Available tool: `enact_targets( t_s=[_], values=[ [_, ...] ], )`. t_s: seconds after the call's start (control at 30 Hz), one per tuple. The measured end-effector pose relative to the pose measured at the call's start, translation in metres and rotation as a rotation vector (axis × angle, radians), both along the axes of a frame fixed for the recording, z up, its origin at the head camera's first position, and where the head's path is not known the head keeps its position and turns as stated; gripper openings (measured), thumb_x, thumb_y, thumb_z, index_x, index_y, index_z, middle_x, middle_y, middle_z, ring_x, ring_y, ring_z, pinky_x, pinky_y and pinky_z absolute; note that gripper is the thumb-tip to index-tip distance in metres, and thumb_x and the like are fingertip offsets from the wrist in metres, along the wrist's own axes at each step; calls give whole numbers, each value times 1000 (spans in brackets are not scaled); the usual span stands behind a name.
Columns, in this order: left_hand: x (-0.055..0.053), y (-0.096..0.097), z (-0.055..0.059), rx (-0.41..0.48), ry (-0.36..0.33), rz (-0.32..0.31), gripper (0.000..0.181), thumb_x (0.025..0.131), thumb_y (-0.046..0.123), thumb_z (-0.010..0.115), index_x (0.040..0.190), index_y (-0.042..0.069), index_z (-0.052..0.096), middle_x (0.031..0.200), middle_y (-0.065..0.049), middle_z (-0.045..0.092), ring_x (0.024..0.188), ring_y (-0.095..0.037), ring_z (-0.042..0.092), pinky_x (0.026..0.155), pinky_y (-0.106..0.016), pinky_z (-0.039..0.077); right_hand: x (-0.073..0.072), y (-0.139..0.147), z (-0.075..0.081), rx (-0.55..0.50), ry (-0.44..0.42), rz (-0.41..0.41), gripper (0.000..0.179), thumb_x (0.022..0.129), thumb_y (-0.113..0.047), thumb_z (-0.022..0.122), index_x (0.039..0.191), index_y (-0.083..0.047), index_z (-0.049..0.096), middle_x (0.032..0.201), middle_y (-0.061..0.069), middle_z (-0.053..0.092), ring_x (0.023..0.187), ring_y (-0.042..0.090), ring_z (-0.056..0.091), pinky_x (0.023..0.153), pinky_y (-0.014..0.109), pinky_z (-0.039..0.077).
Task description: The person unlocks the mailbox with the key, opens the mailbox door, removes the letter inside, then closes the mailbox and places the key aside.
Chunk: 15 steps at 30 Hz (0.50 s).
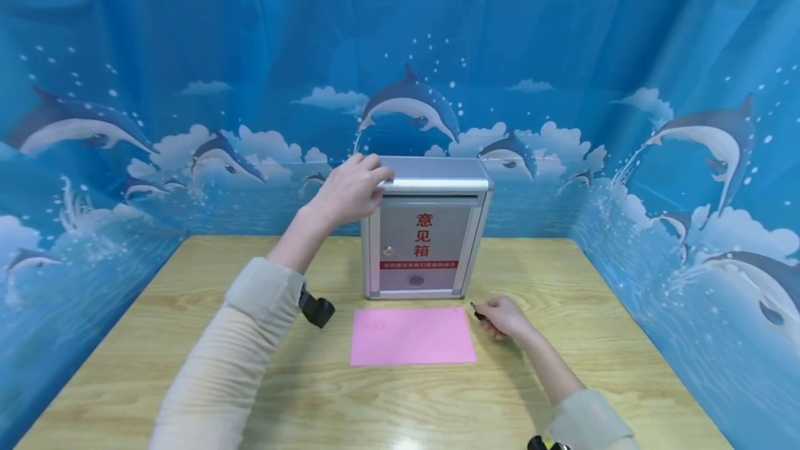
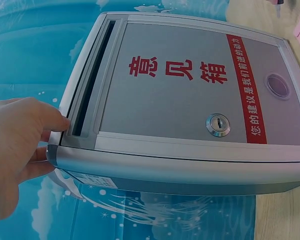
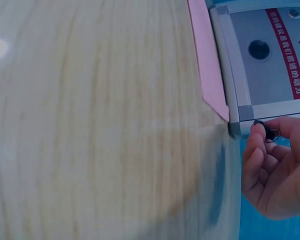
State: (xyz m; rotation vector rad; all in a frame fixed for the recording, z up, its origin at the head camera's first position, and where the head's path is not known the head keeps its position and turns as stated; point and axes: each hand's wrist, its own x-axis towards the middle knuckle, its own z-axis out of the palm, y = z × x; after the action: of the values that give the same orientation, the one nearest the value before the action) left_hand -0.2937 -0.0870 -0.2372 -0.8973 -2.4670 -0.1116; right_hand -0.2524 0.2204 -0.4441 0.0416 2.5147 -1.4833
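Observation:
A grey metal suggestion box with red lettering, a narrow top slot and a round lock stands upright on the table. My left hand grips its upper left corner. In the left wrist view, the thumb presses the front by the slot's end while the other fingers reach round the edge. Low beside the box's bottom right corner, my right hand pinches a small key with a black head and a ring. A pink sheet of paper lies flat before the box, with faint marks at its upper left.
The wood-grain table carries the box near its back edge. Behind and on both sides hangs a blue curtain printed with dolphins, close behind the box. Black camera mounts sit on both wrists.

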Motion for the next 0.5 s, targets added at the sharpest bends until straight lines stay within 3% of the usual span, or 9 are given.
enact_targets(
  t_s=[0.1,0.23,0.5],
  values=[
    [0,0,0,1,1,3,24,88,11,60,112,10,64,100,-7,56,88,-23,48,76,-33,43,0,5,-7,126,40,-35,27,89,-15,52,68,1,57,48,-1,46,37,5,38,36,16,31],
    [-1,0,-1,2,3,2,23,89,11,60,112,10,64,100,-7,56,88,-23,48,75,-33,43,0,8,-12,243,65,-62,26,87,-16,55,63,-4,56,47,-1,49,37,6,40,36,17,32],
    [-2,0,-1,-4,9,3,24,89,11,60,112,10,63,100,-7,56,88,-23,48,75,-33,44,5,8,-15,308,44,-26,21,86,-18,58,68,-6,57,50,3,55,38,8,45,37,18,35]
  ],
)
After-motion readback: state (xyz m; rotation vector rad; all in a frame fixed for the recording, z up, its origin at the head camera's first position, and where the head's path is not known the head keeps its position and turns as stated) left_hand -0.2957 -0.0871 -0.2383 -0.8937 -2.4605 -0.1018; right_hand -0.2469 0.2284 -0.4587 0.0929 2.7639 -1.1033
